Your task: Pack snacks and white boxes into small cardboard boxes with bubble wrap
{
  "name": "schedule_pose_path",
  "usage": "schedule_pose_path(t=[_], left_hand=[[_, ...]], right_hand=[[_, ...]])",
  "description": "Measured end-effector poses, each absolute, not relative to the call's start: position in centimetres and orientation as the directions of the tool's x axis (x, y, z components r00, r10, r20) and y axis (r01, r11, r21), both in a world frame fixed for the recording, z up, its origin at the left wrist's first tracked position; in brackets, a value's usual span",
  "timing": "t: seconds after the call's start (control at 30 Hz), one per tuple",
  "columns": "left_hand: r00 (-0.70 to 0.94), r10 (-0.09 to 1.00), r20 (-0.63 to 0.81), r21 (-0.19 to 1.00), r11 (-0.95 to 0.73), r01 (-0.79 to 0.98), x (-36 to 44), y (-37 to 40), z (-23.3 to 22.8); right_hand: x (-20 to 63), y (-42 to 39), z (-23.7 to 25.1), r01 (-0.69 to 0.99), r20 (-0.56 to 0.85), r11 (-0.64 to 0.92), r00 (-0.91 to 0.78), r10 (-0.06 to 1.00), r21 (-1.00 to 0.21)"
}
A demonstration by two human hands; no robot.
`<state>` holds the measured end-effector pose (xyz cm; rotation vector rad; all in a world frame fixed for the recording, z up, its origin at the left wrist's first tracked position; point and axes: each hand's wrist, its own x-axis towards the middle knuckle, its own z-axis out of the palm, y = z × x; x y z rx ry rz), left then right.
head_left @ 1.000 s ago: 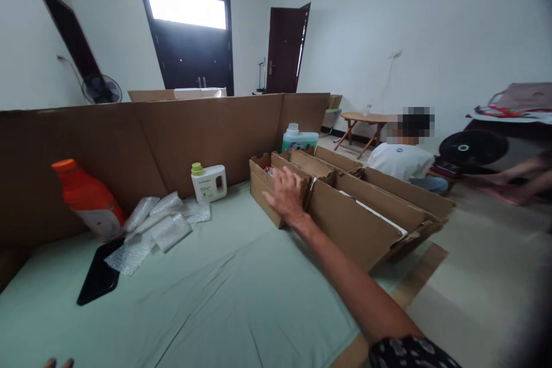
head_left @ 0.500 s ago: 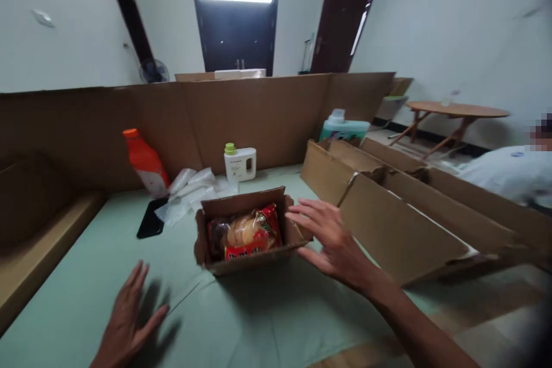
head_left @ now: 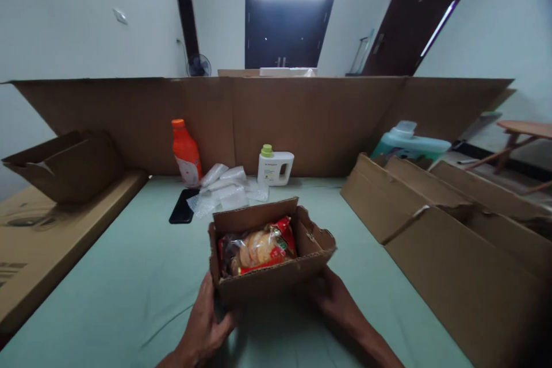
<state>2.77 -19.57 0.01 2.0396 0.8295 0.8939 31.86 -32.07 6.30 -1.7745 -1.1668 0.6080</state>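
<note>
Two hands on one box, correct?

— Yes. Left hand (head_left: 206,322) is wrapped round the near left corner of the small open cardboard box (head_left: 271,253); right hand (head_left: 334,299) is pressed to its near right side, fingers hidden beneath.

— Box location?

— Centre of the green sheet (head_left: 129,276). Snack packet (head_left: 256,247) lies inside.

— Surroundings?

— Behind: phone (head_left: 181,206), bubble wrap (head_left: 222,188), orange bottle (head_left: 186,152), white jug (head_left: 275,165). Long cartons (head_left: 431,224) right.
</note>
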Motion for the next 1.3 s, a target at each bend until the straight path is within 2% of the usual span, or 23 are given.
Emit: schedule_pose_path(t=[0.17,0.27,0.5,0.63,0.8,0.97,1.17,1.3], left_hand=[[0.637,0.721,0.273,0.867,-0.471,0.161,10.0,-13.4,3.7],[0.640,0.711,0.291,0.868,-0.478,0.136,13.7,-9.8,4.9],[0.566,0.754,0.333,0.801,-0.543,0.253,12.3,-6.1,3.3],[0.471,0.786,0.399,0.721,-0.587,0.368,11.4,-1.3,4.6],[0.431,0.776,0.460,0.646,-0.626,0.437,16.2,5.3,7.1],[0.395,0.790,0.469,0.665,-0.610,0.430,20.6,8.8,8.3],[0.246,0.810,0.532,0.747,-0.586,0.312,14.0,7.3,10.4],[0.242,0.850,0.469,0.817,-0.521,0.247,8.2,4.1,9.8]], right_hand=[[34.8,-29.5,6.2,0.425,0.069,-0.289,0.652,0.755,-0.858],[36.3,-27.2,5.8,0.435,0.105,-0.314,0.709,0.698,-0.844],[37.5,-25.9,1.9,0.464,0.146,-0.292,0.703,0.696,-0.836],[38.4,-26.3,0.2,0.489,0.181,-0.311,0.725,0.664,-0.815],[38.4,-25.8,0.5,0.479,0.152,-0.324,0.718,0.679,-0.816],[38.0,-25.7,1.0,0.464,0.118,-0.316,0.693,0.711,-0.828],[38.3,-25.7,0.5,0.466,0.132,-0.299,0.692,0.710,-0.833],[38.1,-25.3,0.7,0.502,0.188,-0.252,0.670,0.719,-0.828]])
